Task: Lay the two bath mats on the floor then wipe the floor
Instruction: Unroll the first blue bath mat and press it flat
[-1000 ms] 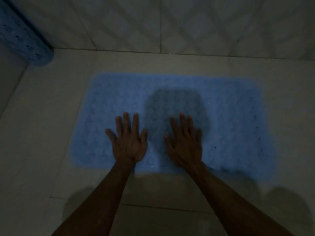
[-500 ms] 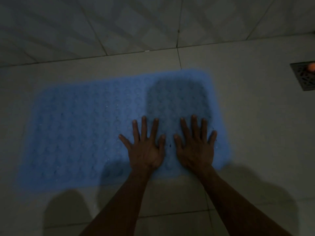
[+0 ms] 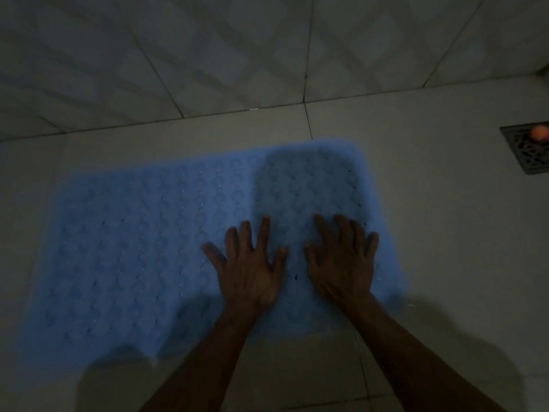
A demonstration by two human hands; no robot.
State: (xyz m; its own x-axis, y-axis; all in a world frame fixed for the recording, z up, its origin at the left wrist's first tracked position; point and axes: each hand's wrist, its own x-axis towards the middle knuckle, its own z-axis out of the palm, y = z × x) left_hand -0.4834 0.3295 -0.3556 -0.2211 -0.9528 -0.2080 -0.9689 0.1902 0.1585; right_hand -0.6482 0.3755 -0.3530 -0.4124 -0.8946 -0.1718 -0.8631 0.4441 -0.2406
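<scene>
A blue bath mat [image 3: 148,248] lies flat on the tiled floor [image 3: 445,233] from nine o'clock to centre; the left hand [image 3: 248,272] and right hand [image 3: 341,266] press it, fingers spread wide, near its right end. A floor drain [image 3: 528,150] sits at three o'clock.

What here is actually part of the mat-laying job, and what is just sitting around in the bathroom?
Part of the job:
- blue bath mat, flat on the floor
- left hand and right hand, fingers spread, pressing on the mat
- tiled floor

Just there:
- floor drain at the right edge
- small orange object on the drain, too blurred to identify
- wall tiles
</scene>
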